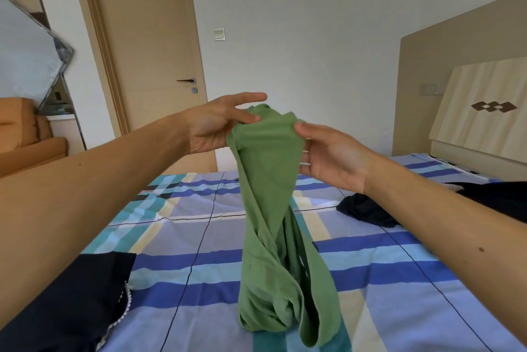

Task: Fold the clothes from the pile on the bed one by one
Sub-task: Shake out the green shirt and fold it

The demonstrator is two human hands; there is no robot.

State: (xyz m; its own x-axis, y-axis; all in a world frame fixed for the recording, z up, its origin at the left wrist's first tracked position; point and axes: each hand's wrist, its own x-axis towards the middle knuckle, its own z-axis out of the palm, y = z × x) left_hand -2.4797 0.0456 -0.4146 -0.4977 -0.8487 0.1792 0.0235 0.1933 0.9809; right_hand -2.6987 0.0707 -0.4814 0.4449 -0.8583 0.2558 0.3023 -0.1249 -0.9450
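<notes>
1. The plain green cloth garment [268,180] hangs at the centre of the frame with its long axis vertical. Its top is bunched between the hands and its lower end is crumpled on the blue-striped plaid bed sheet [199,237].
2. The left hand [216,126], just left of the garment's top, pinches the upper left edge, with one finger sticking out straight above.
3. The right hand [330,152], just right of the top, grips the upper right edge, thumb in front and fingers behind.
4. A dark navy garment with white bead trim [65,303] lies at the lower left.

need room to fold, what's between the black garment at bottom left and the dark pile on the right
Head view: the green garment hangs there, its lower end bunched on the striped sheet; otherwise only bare sheet.
</notes>
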